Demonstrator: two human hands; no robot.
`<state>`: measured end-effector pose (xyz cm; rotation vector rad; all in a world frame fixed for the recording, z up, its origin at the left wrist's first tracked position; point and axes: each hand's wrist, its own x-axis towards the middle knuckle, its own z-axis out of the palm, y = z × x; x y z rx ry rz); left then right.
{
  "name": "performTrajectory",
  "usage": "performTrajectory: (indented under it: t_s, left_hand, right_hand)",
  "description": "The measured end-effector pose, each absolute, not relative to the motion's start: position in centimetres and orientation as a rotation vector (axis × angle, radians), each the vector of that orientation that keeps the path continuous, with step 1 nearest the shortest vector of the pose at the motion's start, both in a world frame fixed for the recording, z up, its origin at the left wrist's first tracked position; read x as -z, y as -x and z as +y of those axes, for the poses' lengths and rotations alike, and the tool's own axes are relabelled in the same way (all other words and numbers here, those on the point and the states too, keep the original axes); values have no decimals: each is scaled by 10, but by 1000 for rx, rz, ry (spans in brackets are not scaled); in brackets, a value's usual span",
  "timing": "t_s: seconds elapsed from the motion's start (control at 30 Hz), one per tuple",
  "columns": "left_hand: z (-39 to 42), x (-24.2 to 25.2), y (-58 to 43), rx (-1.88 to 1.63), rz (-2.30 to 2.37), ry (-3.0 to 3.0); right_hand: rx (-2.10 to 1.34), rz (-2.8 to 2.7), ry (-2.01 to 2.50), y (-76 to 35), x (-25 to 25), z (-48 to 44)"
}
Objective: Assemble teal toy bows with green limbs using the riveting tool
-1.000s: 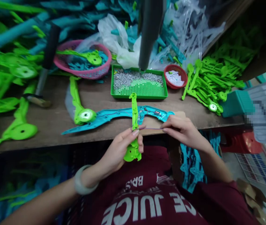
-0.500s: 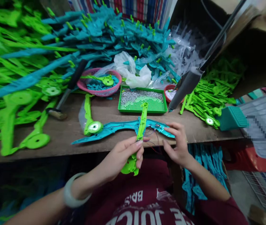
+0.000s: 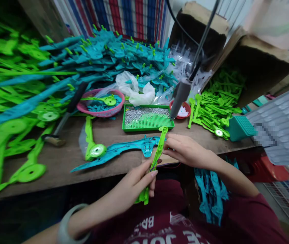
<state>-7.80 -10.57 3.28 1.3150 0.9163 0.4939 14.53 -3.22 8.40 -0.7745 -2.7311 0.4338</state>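
Note:
My left hand (image 3: 141, 181) is closed around a long lime-green plastic shell piece (image 3: 157, 154), which slants up and away over the bench. A curved blue plastic shell half (image 3: 124, 146) lies in front of it with its inner side up; its right end is hidden. Over that end my right hand (image 3: 185, 149) has its fingers bent and drawn together, close beside the green piece. Whatever is between those fingertips is hidden. A thin dark wire (image 3: 171, 166) runs below the right hand. Another green piece with a round end (image 3: 96, 151) touches the blue shell's left part.
A green tray of small screws (image 3: 147, 127) stands behind the blue shell. Above it hangs a grey power screwdriver (image 3: 181, 98). Pink (image 3: 100, 113) and red baskets (image 3: 187, 113), a hammer (image 3: 69, 112), and heaps of green (image 3: 9, 101) and blue parts (image 3: 114, 56) surround it.
My right hand has moved left from the blue shell's right end toward the green piece, and its fingers have drawn together. The green piece now leans more to the right. The view has shifted.

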Motion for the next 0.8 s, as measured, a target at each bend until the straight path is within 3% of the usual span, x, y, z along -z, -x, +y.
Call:
performTrajectory:
  t_s: [0.5,0.8]
  left_hand:
    - [-83,-38,71,-362,937,-1568]
    - [-73,-54,81,-326,739,-1375]
  right_hand:
    - [-130,-2589,925,-142,-65,-50]
    - [-393,-2315,873,-144,-61,-49]
